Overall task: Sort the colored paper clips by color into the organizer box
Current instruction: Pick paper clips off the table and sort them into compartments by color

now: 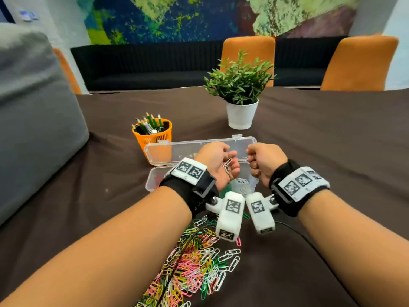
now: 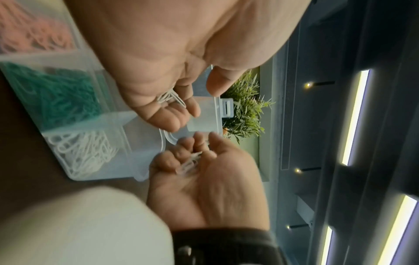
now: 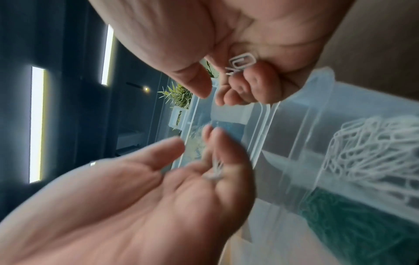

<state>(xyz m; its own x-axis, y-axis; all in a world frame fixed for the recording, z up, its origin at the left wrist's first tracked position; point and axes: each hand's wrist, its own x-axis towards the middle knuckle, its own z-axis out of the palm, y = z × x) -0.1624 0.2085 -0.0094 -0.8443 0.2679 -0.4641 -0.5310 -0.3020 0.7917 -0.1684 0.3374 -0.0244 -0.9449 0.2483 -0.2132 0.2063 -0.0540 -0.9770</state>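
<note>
A clear organizer box [image 1: 155, 180] with its lid [image 1: 168, 151] raised is seen mid-table, long axis running left to right. Red clips [image 1: 157, 178] are held in its left compartment, green clips [image 2: 56, 96] in the next, white clips [image 2: 83, 152] at the right. Both hands are raised above the box: white clips [image 1: 228, 166] are cupped in the left hand [image 1: 218, 165], and a few more [image 3: 214, 170] are pinched by the curled right hand [image 1: 264, 161]. A mixed pile [image 1: 199, 262] is left nearer on the table [image 1: 332, 134]. Pencils are kept in an orange cup [image 1: 153, 135] beside a potted plant [image 1: 241, 94].
</note>
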